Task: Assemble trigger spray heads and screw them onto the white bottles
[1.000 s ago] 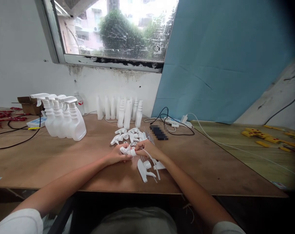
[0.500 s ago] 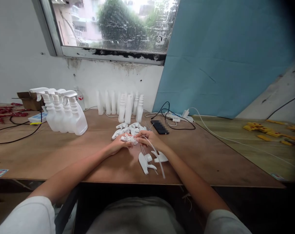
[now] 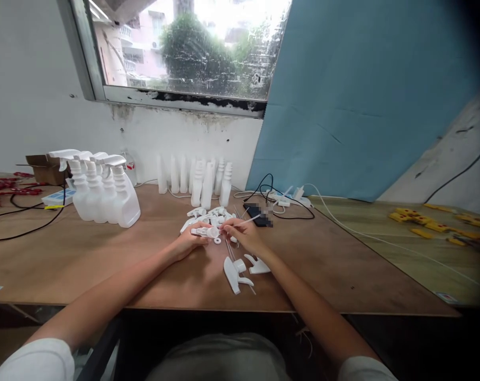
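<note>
My left hand (image 3: 189, 242) is closed around a white trigger spray head (image 3: 202, 232), whose round collar faces toward me. Close beside that collar, my right hand (image 3: 242, 234) pinches a thin translucent tube (image 3: 248, 219), its free end slanting up to the right. Whether the tube's near end touches the spray head is hidden by the fingers. A small white ring (image 3: 217, 241) shows just below the collar. Behind both hands lies a pile of white spray heads (image 3: 218, 212). Nearer to me are a spray head (image 3: 232, 275) and another one (image 3: 257, 264), with loose thin tubes (image 3: 229, 250) alongside.
Several white bottles with spray heads (image 3: 105, 193) stand at left, and several bottles without heads (image 3: 206, 185) stand by the wall. A black phone (image 3: 259, 214), a power strip (image 3: 287, 197) and cables lie at back right. Yellow parts (image 3: 418, 222) and red parts (image 3: 5, 188) lie farther out.
The tube in my right hand has swung from hanging toward the front edge to pointing up and right. My left hand has turned the spray head so its collar shows. The view has tilted slightly up.
</note>
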`<state>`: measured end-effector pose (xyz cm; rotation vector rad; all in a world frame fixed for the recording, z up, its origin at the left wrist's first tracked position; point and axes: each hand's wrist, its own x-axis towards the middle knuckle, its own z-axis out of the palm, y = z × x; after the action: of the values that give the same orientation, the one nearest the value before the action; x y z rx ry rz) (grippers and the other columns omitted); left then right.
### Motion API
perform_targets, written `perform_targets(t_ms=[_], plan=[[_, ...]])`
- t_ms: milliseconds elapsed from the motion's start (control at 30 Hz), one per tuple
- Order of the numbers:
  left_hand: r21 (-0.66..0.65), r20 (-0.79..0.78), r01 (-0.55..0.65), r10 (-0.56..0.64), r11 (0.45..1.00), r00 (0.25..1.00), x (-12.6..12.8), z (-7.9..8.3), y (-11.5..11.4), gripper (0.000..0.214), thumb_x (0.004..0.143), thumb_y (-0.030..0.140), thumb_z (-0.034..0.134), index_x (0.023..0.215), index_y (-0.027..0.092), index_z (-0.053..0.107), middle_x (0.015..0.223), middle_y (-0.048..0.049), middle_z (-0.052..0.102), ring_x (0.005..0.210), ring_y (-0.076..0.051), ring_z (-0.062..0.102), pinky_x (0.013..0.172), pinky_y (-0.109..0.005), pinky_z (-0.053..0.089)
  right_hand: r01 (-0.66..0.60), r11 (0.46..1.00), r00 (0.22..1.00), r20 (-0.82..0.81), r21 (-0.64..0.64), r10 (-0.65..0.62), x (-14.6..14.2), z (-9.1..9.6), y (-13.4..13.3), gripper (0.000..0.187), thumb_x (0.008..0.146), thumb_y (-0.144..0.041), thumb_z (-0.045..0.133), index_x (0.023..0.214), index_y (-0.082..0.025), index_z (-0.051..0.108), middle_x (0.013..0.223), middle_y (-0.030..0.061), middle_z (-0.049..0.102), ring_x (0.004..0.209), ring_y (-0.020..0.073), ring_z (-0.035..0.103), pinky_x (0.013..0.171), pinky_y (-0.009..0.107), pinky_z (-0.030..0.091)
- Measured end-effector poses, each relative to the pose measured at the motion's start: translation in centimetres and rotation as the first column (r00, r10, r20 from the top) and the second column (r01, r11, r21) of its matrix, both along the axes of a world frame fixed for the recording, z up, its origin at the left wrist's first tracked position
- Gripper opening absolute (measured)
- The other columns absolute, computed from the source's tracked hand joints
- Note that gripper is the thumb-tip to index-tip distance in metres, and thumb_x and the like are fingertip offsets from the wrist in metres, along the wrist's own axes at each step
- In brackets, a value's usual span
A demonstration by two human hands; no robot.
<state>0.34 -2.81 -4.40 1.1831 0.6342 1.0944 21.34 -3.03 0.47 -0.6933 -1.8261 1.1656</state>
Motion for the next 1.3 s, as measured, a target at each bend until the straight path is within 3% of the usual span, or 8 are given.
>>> perform_targets(t_ms=[333,900,1100,1300], plan=[[-0.008,-0.034,0.002,-0.002,1.0,0.999,0.1,-0.3,0.1,0.046,0.057,0.017,0.085,0.098,0.014,0.064,0.085,-0.002,0.063,0.074,-0.012,0.055,0.062,-0.022,0.043,0.058,0.989,0.992,0.101,0.136,-0.072,-0.4,-0.7,0.1,0.022,0.083,-0.038,0.062,0.085,-0.017,0.062,0.08,0.0015,0.062,0.063,0.01,0.058,0.057,0.023,0.046],[0.011,-0.066,0.004,-0.004,1.0,0.998,0.2,0.1,-0.2,0.047,0.057,0.022,0.086,0.097,0.013,0.063,0.083,-0.0025,0.066,0.066,-0.011,0.055,0.059,-0.023,0.043,0.064,0.99,0.99,0.113,0.126,-0.079,-0.4,-0.6,0.0,0.019,0.084,-0.035,0.06,0.084,-0.016,0.062,0.077,0.0015,0.061,0.061,0.01,0.056,0.053,0.022,0.044],[0.036,-0.098,0.0,0.004,0.999,0.995,0.3,0.1,-0.3,0.046,0.06,0.027,0.085,0.097,0.013,0.06,0.072,-0.0005,0.064,0.06,-0.01,0.054,0.058,-0.024,0.044,0.126,0.965,0.973,0.16,0.231,-0.165,-0.4,-1.2,0.8,0.013,0.086,-0.03,0.057,0.086,-0.017,0.062,0.082,0.0023,0.061,0.066,0.0108,0.056,0.054,0.021,0.042],[0.091,-0.204,0.043,-0.024,0.995,0.979,0.1,-0.3,-0.3,0.043,0.066,0.032,0.082,0.096,0.012,0.059,0.068,-0.0006,0.063,0.059,-0.011,0.056,0.057,-0.024,0.046,0.14,0.939,0.958,0.197,0.313,-0.208,-0.2,-2.2,1.2,0.013,0.087,-0.025,0.055,0.08,-0.016,0.061,0.069,-0.0004,0.058,0.056,0.01,0.051,0.055,0.023,0.04]])
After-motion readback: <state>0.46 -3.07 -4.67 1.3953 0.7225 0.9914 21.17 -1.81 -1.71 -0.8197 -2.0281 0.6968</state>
